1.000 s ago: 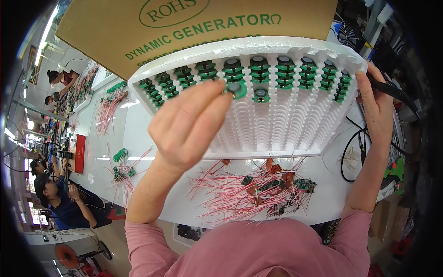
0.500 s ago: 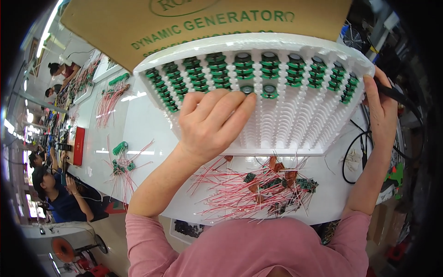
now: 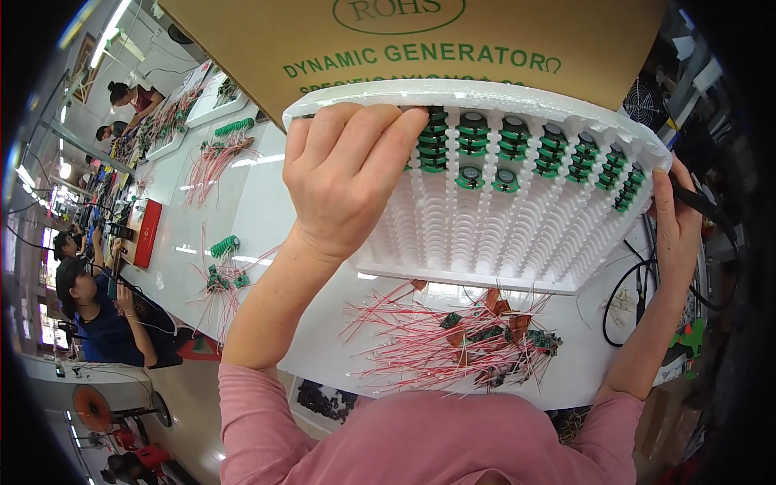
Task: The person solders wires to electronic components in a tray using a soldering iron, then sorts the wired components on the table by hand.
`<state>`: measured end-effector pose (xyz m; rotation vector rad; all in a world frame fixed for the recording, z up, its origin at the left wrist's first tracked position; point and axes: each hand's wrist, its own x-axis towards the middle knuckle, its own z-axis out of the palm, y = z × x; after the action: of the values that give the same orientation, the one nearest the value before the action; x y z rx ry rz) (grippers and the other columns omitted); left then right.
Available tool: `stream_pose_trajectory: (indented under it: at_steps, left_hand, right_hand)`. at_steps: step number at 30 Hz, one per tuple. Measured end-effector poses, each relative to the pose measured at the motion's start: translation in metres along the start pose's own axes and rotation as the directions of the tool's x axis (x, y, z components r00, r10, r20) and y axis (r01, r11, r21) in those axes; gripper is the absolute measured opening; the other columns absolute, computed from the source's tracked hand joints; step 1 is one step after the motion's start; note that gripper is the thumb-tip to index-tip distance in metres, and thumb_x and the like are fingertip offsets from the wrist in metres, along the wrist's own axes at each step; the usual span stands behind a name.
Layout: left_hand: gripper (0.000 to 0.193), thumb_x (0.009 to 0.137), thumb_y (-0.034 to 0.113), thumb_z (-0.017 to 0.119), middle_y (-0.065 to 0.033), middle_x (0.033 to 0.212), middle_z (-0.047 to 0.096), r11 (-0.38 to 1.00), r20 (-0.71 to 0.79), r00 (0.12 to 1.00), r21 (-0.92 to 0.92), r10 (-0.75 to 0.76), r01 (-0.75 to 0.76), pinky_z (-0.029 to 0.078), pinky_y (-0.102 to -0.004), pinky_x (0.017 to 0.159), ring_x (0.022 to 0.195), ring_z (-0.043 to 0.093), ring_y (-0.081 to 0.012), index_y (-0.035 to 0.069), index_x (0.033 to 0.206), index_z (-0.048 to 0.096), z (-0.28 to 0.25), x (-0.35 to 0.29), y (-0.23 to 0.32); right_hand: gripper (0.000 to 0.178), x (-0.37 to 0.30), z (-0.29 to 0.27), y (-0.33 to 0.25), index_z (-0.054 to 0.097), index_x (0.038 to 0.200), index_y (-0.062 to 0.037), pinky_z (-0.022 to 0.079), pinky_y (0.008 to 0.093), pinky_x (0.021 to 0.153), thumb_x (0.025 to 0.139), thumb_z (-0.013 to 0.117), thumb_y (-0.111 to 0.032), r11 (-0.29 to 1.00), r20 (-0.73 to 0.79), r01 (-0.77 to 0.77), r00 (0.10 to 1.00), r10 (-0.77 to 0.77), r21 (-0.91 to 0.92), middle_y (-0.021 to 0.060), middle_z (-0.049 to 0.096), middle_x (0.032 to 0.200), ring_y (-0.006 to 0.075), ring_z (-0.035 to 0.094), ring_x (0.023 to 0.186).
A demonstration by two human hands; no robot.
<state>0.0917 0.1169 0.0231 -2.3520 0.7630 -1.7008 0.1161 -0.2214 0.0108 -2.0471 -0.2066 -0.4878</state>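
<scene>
Bare lower slots of the foam tray (image 3: 558,111), open to a hand from the near side. A cardboard box (image 3: 453,28) blocks the far side; the left hand (image 3: 343,174) covers upper-left slots, the right hand (image 3: 677,222) occupies the right edge; red-wired boards (image 3: 487,333) crowd the tabletop (image 3: 315,339) below.

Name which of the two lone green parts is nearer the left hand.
The left lone part; the right lone part sits one column farther from the left hand.

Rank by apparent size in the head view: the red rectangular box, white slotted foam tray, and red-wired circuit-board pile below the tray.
1. White slotted foam tray
2. Red-wired circuit-board pile
3. Red rectangular box
</scene>
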Motion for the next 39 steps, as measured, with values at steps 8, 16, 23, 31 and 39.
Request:
stream_pose_trajectory:
  at_steps: [8,16,23,31,39]
  left_hand:
    - [0.024,0.06,0.005,0.069,0.001,0.076,0.058,0.998,0.111,0.994,-0.065,-0.01,0.018,0.043,-0.0267,0.06,0.069,0.053,-0.0157,0.01,0.082,0.062,-0.005,0.008,0.001]
    - [0.022,0.058,-0.001,0.066,-0.0039,0.076,0.058,0.95,-0.083,0.995,-0.312,-0.052,0.023,0.047,-0.0242,0.053,0.065,0.058,-0.0168,0.004,0.078,0.059,-0.003,-0.006,-0.001]
    - [0.019,0.06,0.004,0.065,-0.0012,0.08,0.06,0.957,0.114,0.993,-0.289,0.008,0.026,0.042,-0.0235,0.058,0.071,0.059,-0.0118,0.007,0.078,0.059,-0.021,-0.037,0.02]
    - [0.02,0.061,0.007,0.065,0.0016,0.079,0.059,0.977,0.196,0.981,-0.206,-0.012,0.053,0.037,-0.0241,0.061,0.074,0.058,-0.0113,0.01,0.081,0.06,-0.019,-0.042,0.03]
    - [0.021,0.062,0.008,0.062,0.003,0.08,0.058,0.96,0.12,0.992,-0.271,-0.033,0.064,0.036,-0.0235,0.058,0.073,0.056,-0.0102,0.011,0.082,0.06,-0.009,-0.046,0.029]
  right_hand:
    - [0.032,0.0,0.001,0.0,0.052,0.111,-0.0023,0.039,0.0169,0.057,0.087,0.053,-0.023,0.998,-0.03,0.056,0.998,-0.055,0.035,-0.0004,0.054,0.085,0.0043,0.047,0.071]
    - [0.032,-0.003,0.003,-0.002,0.052,0.11,-0.0023,0.035,0.0158,0.057,0.086,0.054,-0.024,1.0,-0.061,-0.004,0.998,0.006,0.029,-0.0012,0.053,0.084,0.004,0.045,0.07]
    - [0.034,-0.001,0.003,0.001,0.052,0.111,-0.0025,0.035,0.0159,0.057,0.086,0.054,-0.025,0.999,-0.056,-0.022,0.998,0.024,0.041,-0.001,0.053,0.085,0.0037,0.044,0.071]
    - [0.034,-0.002,0.002,0.0,0.052,0.111,-0.0023,0.036,0.0159,0.059,0.086,0.054,-0.025,0.999,-0.056,-0.032,0.998,0.032,0.0,-0.0005,0.054,0.086,0.0044,0.046,0.073]
    - [0.035,-0.002,0.003,0.001,0.053,0.11,-0.0028,0.036,0.0157,0.059,0.085,0.055,-0.028,1.0,-0.08,-0.013,0.997,0.013,0.003,-0.0004,0.054,0.086,0.0046,0.046,0.073]
